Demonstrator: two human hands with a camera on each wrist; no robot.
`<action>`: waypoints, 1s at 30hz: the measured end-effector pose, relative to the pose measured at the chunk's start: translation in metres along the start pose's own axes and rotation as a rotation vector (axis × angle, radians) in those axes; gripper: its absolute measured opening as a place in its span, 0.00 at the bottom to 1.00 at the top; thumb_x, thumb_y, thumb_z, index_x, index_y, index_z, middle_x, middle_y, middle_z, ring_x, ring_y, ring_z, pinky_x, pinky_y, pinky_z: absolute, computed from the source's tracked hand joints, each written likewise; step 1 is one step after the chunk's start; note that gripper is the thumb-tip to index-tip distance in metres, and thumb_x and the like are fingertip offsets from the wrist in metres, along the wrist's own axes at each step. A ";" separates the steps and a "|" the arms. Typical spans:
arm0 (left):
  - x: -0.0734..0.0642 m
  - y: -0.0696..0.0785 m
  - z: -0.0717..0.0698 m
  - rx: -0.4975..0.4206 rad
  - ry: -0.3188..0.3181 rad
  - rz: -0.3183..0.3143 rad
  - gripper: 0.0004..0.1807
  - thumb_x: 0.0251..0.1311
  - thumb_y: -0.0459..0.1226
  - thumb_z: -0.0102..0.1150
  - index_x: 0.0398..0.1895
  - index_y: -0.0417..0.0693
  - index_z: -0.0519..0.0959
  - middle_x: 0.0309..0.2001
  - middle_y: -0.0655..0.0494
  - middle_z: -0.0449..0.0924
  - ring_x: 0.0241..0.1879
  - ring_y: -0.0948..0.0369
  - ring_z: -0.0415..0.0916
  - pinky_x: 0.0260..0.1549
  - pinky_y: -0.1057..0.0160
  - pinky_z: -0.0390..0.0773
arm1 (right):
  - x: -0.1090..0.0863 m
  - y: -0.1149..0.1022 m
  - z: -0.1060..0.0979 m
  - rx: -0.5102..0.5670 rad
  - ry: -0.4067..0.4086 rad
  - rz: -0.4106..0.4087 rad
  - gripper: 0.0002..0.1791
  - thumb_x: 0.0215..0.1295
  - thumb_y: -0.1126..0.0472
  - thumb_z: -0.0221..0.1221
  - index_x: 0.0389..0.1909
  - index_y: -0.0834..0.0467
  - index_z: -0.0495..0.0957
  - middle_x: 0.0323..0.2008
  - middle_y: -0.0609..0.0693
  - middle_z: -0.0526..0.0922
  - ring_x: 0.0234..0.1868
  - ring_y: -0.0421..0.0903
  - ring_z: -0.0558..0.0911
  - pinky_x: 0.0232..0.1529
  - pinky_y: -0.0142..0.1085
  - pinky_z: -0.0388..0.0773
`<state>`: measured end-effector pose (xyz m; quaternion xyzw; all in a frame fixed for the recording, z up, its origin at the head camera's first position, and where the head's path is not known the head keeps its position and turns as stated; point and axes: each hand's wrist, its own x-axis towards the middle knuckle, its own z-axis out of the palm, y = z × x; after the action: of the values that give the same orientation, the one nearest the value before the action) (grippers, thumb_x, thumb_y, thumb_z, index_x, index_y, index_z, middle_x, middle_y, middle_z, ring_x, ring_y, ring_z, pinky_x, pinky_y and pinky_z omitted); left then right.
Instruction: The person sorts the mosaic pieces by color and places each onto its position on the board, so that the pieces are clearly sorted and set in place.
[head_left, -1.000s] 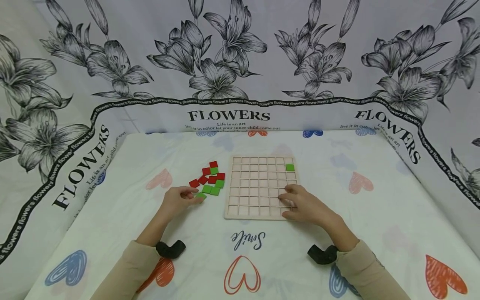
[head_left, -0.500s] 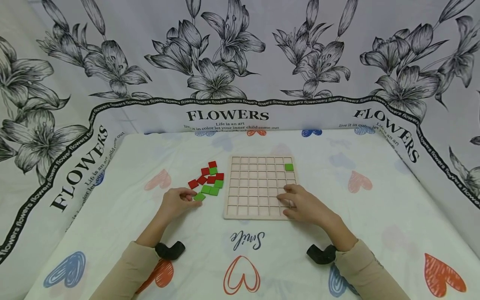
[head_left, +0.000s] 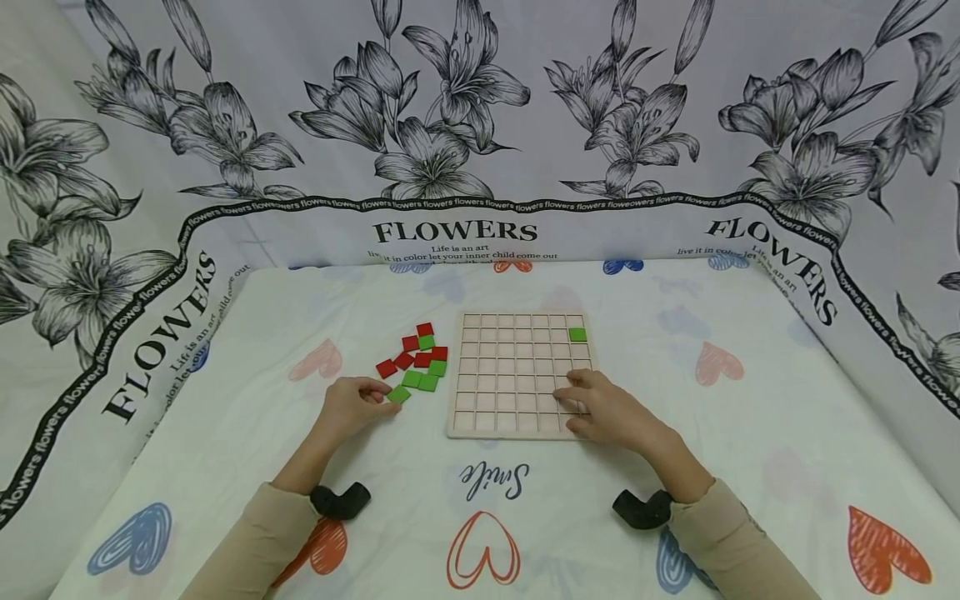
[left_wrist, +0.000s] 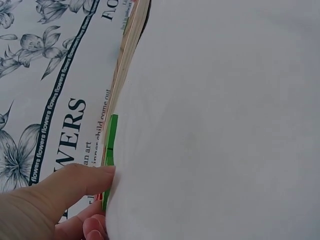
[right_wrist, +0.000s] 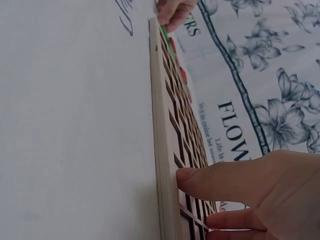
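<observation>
My left hand is at the near left of a loose group of tiles. Its thumb and fingers pinch the edges of a green square tile, which lies low at the cloth. The left wrist view shows the thumb in front, partly covering the green edges. To the right lies a light wooden grid board with one green tile in a cell of its rightmost column, near the far edge. My right hand rests on the board's near right part, fingers spread and slightly bent, holding nothing.
Several red tiles and green tiles lie close together left of the board. A white cloth printed with hearts covers the table. Behind stands a flower-printed curtain. Black bands sit at both wrists.
The left hand has drawn the pinched green tile slightly toward itself, away from the other tiles. The right hand stays on the board. The view has shifted slightly.
</observation>
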<state>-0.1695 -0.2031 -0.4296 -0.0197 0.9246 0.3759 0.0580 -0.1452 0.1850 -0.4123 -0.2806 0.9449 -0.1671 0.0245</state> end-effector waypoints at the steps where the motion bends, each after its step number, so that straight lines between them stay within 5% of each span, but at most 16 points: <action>1: 0.000 0.000 0.000 0.002 -0.002 0.004 0.16 0.48 0.39 0.72 0.37 0.36 0.85 0.24 0.54 0.79 0.24 0.67 0.68 0.26 0.72 0.68 | 0.000 0.000 0.000 0.000 -0.006 0.003 0.20 0.58 0.62 0.64 0.53 0.60 0.80 0.59 0.69 0.73 0.60 0.65 0.75 0.55 0.54 0.76; 16: -0.004 0.012 -0.011 0.008 0.017 0.107 0.14 0.50 0.32 0.69 0.40 0.32 0.83 0.30 0.44 0.81 0.30 0.61 0.70 0.26 0.75 0.69 | -0.001 -0.004 0.000 -0.032 -0.033 -0.015 0.22 0.59 0.60 0.65 0.55 0.60 0.79 0.61 0.67 0.74 0.62 0.64 0.73 0.58 0.54 0.74; 30: 0.005 0.029 -0.002 0.006 0.009 0.163 0.13 0.51 0.32 0.66 0.40 0.34 0.84 0.31 0.44 0.80 0.31 0.60 0.71 0.26 0.75 0.69 | -0.001 -0.005 -0.002 -0.038 -0.034 -0.026 0.21 0.58 0.61 0.64 0.54 0.59 0.80 0.61 0.65 0.75 0.63 0.62 0.74 0.59 0.53 0.74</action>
<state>-0.1765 -0.1837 -0.4093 0.0542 0.9245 0.3767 0.0229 -0.1420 0.1827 -0.4092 -0.2959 0.9436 -0.1447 0.0332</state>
